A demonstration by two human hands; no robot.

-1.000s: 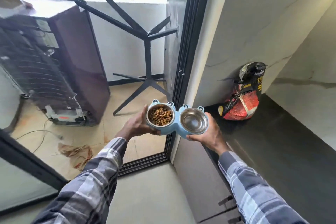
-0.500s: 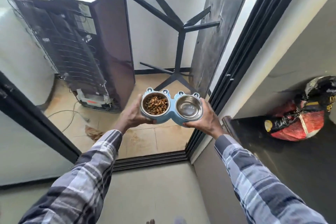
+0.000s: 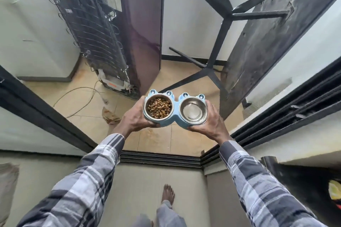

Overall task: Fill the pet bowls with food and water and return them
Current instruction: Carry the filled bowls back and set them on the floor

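The left hand (image 3: 135, 119) is wrapped around the left end of a blue double pet feeder (image 3: 175, 109), and the right hand (image 3: 212, 123) is wrapped around its right end, so the feeder is held level in the air between them. Brown kibble (image 3: 159, 108) is seen in the steel bowl nearest the left hand; the steel bowl (image 3: 193, 113) nearest the right hand looks shiny, and whether water lies in it cannot be told.

Below and beyond the hands, bare tan floor tiles (image 3: 156, 141) are spread, edged on the near side by a black sliding-door track (image 3: 160, 159). Ahead and to the left of the hands, a refrigerator (image 3: 118, 29) is stood with its coil side showing, a loose cord (image 3: 77, 97) trailing from it. Ahead and to the right, a dark tabletop (image 3: 267, 38) is tipped on edge, its black metal legs (image 3: 219, 29) reaching toward the hands. A bare foot (image 3: 168, 195) is seen below, on the grey floor. A red and yellow bag (image 3: 335, 197) is cut off at the right edge.
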